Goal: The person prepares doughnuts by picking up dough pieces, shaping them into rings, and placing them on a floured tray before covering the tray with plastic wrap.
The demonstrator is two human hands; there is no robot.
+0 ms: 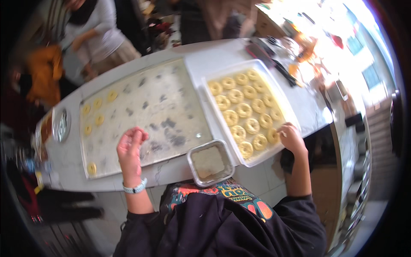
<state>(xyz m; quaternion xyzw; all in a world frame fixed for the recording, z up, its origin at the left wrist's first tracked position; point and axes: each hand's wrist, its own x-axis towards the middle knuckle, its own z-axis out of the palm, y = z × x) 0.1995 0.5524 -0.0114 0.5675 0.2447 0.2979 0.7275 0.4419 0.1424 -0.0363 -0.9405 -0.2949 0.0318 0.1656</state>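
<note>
My left hand hovers with curled fingers over the near edge of a large floured metal tray; whether it holds anything I cannot tell. A few raw dough rings lie along that tray's left side. My right hand rests at the near right corner of a white tray, fingers on a dough ring. The white tray is filled with several rows of dough rings. A small square metal tin of flour sits at the table's near edge between my hands.
A white marble-look table carries both trays. A round metal dish lies at its left end. Dark utensils and clutter lie at the far right. A person in a grey top stands behind the table on the left.
</note>
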